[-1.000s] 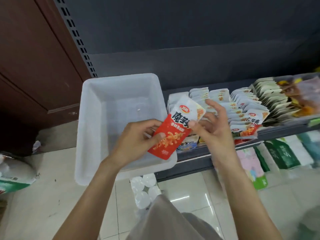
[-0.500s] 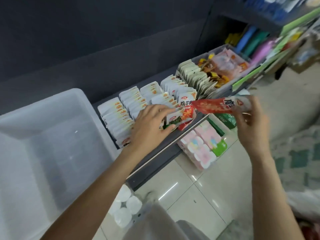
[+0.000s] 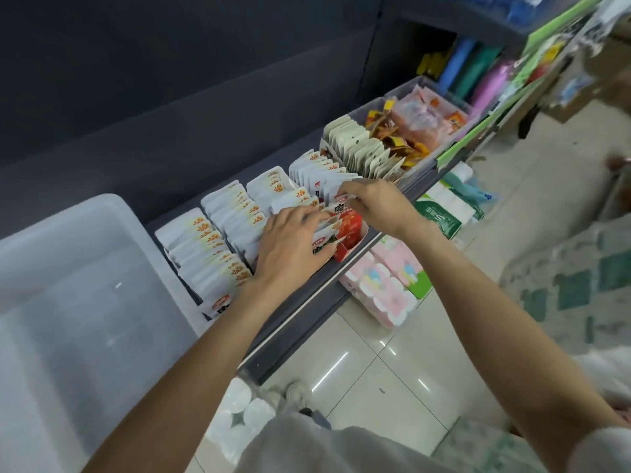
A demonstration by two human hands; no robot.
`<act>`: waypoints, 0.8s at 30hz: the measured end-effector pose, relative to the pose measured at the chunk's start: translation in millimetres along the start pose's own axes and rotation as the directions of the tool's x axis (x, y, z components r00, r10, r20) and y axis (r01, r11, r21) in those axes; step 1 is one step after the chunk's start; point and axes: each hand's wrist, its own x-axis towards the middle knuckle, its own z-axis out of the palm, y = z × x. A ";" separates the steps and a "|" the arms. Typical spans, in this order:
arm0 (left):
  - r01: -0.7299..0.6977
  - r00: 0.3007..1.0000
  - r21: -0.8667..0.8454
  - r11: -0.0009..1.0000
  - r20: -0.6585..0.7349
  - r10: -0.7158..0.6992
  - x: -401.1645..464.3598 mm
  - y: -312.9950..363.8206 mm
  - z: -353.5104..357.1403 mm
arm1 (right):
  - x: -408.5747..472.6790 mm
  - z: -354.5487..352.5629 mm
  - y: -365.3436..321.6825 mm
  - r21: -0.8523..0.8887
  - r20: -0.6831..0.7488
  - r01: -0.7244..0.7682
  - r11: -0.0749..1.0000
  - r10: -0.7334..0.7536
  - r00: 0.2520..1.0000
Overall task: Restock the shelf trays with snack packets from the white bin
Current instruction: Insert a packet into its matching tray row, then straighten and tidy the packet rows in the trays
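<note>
Forearms reach from the bottom of the frame over pale floor tiles [image 3: 403, 367] toward a dark shelf [image 3: 307, 312], with stacked tissue packs [image 3: 386, 285] below its front edge. At the near left sits the white bin [image 3: 85, 302], translucent, touching the shelf's left end; no packets can be made out inside it. The left hand [image 3: 290, 247] lies palm-down on a row of upright snack packets [image 3: 218, 254], its straight fingers pressing the front packets of a red-and-white tray [image 3: 355, 233] at the shelf's front edge. The right hand [image 3: 375, 203] is just beyond it, fingers curled and pinching the top of a white packet [image 3: 345, 203] that stands in the same tray; how much of that packet is seated is hidden by the hands. Farther along the shelf stand more rows of white packets [image 3: 317, 175], then a clear tray [image 3: 403, 138] of cream sachets, brown and pink wrappers. Beyond, blurred coloured goods [image 3: 478, 70] fill the next shelving bay.
</note>
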 end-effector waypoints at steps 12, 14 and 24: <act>0.137 0.986 -0.135 0.981 -0.081 -0.149 -5.5 3.5 0.6 | -0.9 11.3 39.3 0.003 -0.141 -0.021 1.000 0.021 0.990; 0.113 0.986 -0.134 0.985 -0.104 -0.128 -6.9 8.9 2.4 | 5.0 13.8 48.2 -0.105 -0.149 0.064 0.992 -0.079 0.986; 0.398 0.839 -0.252 0.882 -0.288 -0.461 39.2 76.9 6.7 | 23.1 7.2 81.4 -0.085 -0.127 0.320 0.944 -0.328 0.936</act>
